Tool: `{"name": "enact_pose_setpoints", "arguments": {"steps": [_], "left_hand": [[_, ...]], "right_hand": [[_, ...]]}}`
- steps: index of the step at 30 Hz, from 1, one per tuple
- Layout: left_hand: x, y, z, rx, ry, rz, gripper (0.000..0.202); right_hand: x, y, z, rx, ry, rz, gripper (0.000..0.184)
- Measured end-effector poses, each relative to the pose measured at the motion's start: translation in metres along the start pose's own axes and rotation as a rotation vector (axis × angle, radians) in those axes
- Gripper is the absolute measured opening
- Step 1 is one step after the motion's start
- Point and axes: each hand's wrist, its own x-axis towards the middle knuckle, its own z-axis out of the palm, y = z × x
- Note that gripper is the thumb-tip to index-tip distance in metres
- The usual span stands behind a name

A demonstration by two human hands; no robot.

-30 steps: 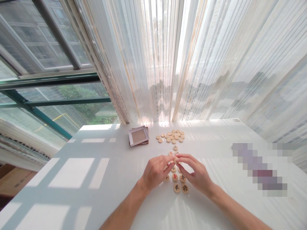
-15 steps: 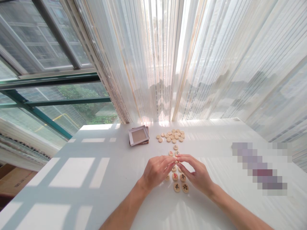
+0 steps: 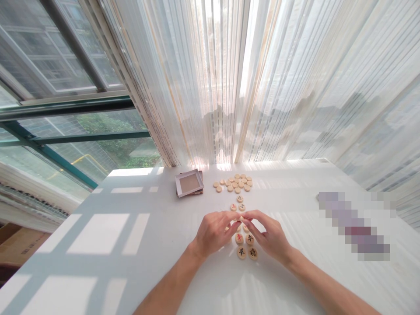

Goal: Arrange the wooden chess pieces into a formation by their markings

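My left hand (image 3: 215, 232) and my right hand (image 3: 269, 232) meet fingertip to fingertip over the middle of the table. Between their pinched fingers is a small round wooden Chinese chess piece (image 3: 242, 218), mostly covered. Beneath and around the hands lie face-up pieces with red or black characters. Nearest me are a black-marked piece (image 3: 241, 252) and another one (image 3: 252, 253); behind them sit a red-marked piece (image 3: 239, 238) and a black-marked piece (image 3: 250, 238). Beyond my fingertips lie a red-marked piece (image 3: 233, 207) and two black-marked ones. My hands partly hide several pieces.
A cluster of blank-looking, light wooden pieces (image 3: 238, 182) lies farther back. Left of it, an open shallow box (image 3: 189, 183) rests on a brown part. A blurred-out object (image 3: 356, 227) lies on the white table (image 3: 98, 280) at right. Striped curtains (image 3: 223, 87) hang behind the table.
The view has shifted slightly, so the table's things appear a little higher. Both hands keep pinching the chess piece between them, which shows slightly more.
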Motion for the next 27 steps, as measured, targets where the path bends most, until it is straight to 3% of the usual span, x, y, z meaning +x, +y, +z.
{"name": "enact_pose_setpoints", "arguments": {"steps": [13, 27], "left_hand": [[-0.0009, -0.0004, 0.0049, -0.05, -0.002, -0.01, 0.023], [-0.0006, -0.0012, 0.0013, -0.045, 0.036, -0.042, 0.027]], "right_hand": [[-0.0004, -0.0034, 0.0015, 0.037, 0.01, 0.146, 0.01], [0.003, -0.0062, 0.0013, 0.12, -0.064, 0.096, 0.022]]}}
